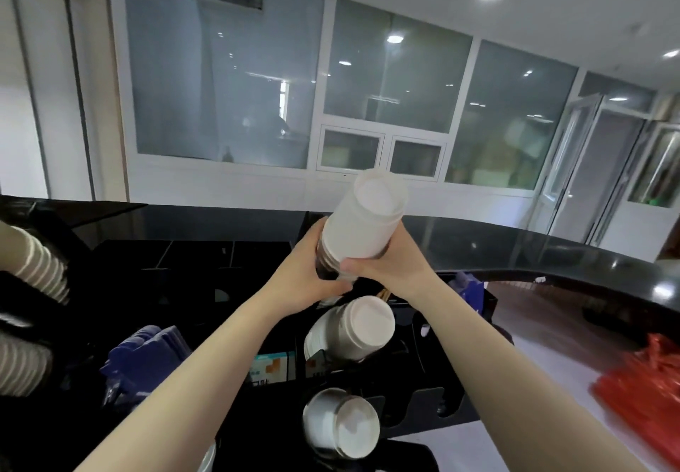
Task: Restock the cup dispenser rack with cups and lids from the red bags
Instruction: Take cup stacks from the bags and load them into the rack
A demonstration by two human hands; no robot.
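A tall stack of white lids [364,214] in a clear sleeve is tilted up over the black dispenser rack [191,272]. My left hand [312,276] grips its lower end from the left. My right hand [386,265] wraps the same end from the right. Below them a second stack of white lids [353,328] pokes out of a rack slot, and a third stack [342,423] sits in a slot nearer me. A red bag [647,390] lies on the white counter at the right.
Brown paper cups [36,265] stick out of the rack at the far left. Blue napkins or sleeves [143,357] and small packets [272,365] fill rack compartments. A curved black counter ledge [552,250] runs behind the rack.
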